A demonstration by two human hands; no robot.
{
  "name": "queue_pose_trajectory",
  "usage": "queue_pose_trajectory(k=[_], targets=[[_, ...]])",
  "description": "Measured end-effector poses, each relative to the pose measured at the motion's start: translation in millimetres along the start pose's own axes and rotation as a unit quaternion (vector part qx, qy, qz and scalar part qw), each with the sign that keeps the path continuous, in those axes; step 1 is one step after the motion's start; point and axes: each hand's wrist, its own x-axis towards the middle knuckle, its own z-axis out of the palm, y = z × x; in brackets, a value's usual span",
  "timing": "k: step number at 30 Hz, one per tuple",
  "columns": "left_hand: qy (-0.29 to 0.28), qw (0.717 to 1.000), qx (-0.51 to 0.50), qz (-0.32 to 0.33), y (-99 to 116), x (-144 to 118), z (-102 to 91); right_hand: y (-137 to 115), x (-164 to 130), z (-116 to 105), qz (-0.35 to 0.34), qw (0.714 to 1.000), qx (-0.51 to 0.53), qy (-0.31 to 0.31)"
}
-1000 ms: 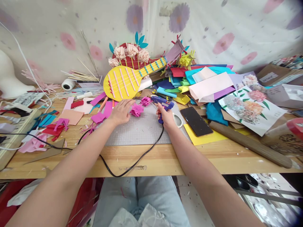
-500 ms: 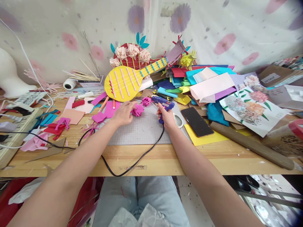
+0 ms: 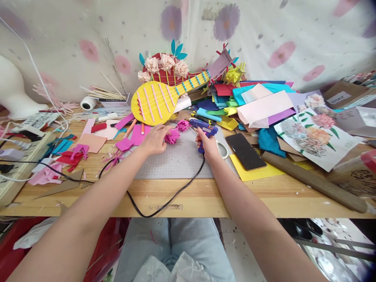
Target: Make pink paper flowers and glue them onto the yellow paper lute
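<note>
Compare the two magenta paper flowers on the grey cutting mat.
The nearer magenta fringed paper flower is the larger one and lies at the fingertips of the left hand; the farther magenta paper flower is smaller and no hand touches it. The nearer lies well onto the grey cutting mat; the farther sits at its back edge, just left of the blue glue gun in the right hand. Both share colour and frilly petals.

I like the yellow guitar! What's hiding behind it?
Behind the yellow guitar stands a red craft piece topped with peach paper flowers and teal leaves. Its lower part is covered.

Bare forearms, no sleeves; light blue jeans (image 3: 176,243).
</note>
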Motion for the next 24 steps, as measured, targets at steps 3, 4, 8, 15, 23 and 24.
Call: queue_pose_trajectory(k=[3, 4, 8, 15, 23, 24], targets=[[0.008, 1.0, -0.001, 0.002, -3.0, -3.3, -3.1, 0.7, 0.1, -0.2, -0.003, 1.0, -0.004, 0.001], [0.022, 1.0, 0.0, -0.007, -5.5, -4.8, -4.8, 0.9, 0.1, -0.3, -0.003, 1.0, -0.005, 0.001], [0.128, 0.986, 0.02, -0.104, -24.0, -16.1, -14.5, 1.6, 0.3, -0.3, -0.011, 1.0, -0.003, -0.003], [0.125, 0.968, 0.088, -0.198, -51.8, -69.1, -21.4, 4.7, -0.4, 1.2, -0.019, 0.999, -0.045, -0.002], [0.083, 0.945, 0.075, -0.307, -38.0, -101.9, -1.8, 6.8, -4.0, 2.6, -0.042, 0.996, -0.078, -0.018], [0.083, 0.942, 0.069, -0.316, -36.6, -101.6, 0.3, 7.0, -4.5, 2.9, -0.044, 0.996, -0.078, -0.019]])
